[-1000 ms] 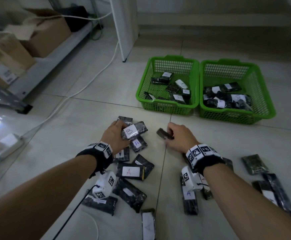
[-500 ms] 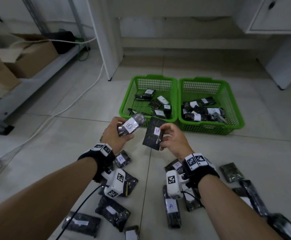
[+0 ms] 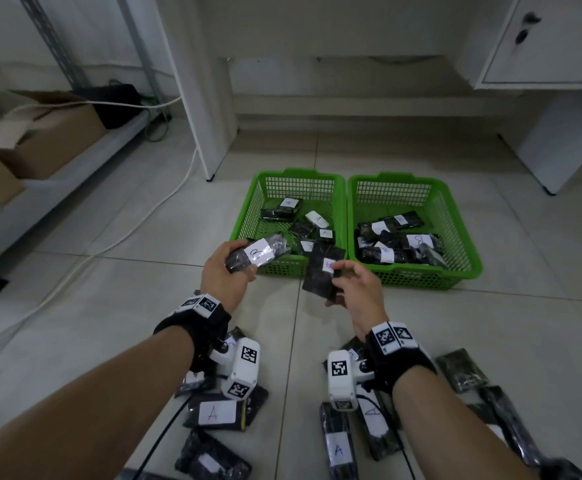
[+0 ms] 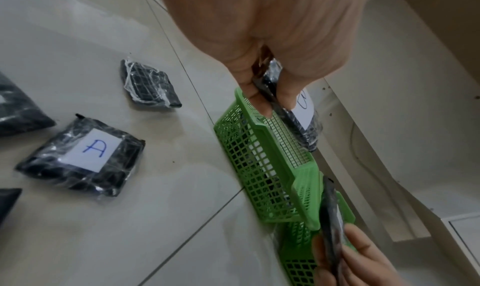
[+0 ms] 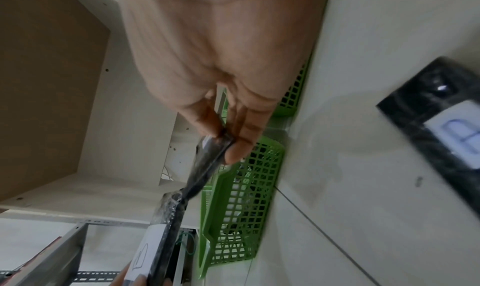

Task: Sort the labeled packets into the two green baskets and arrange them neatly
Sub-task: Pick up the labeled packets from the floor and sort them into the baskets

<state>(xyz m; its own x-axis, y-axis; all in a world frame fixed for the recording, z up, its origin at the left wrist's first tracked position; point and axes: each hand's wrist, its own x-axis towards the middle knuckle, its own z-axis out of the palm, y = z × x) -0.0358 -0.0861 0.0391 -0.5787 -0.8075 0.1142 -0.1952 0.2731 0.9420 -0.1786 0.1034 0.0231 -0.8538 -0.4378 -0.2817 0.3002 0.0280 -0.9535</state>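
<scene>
Two green baskets stand side by side on the floor: the left basket [image 3: 248,216] holds packets labeled A, the right basket [image 3: 455,216] packets labeled B. My left hand [image 3: 229,271] grips a black packet with a white B label [image 3: 258,254], raised in front of the left basket's near rim. In the left wrist view that packet [image 4: 298,113] sits between thumb and fingers. My right hand [image 3: 351,289] pinches a flat black packet [image 3: 320,275] by its edge, level with the gap between the baskets. In the right wrist view this packet [image 5: 205,167] shows edge-on.
Several black packets lie on the tiled floor near my wrists, among them an A packet [image 3: 220,412] and another A packet [image 3: 338,448]. A white cable [image 3: 137,223] runs across the floor at left. A metal shelf with cardboard boxes [image 3: 50,143] stands left, white cabinets [image 3: 542,43] behind.
Both hands lifted their packets off the floor pile and carried them forward toward the baskets. The view tilted up, showing more of the cabinets.
</scene>
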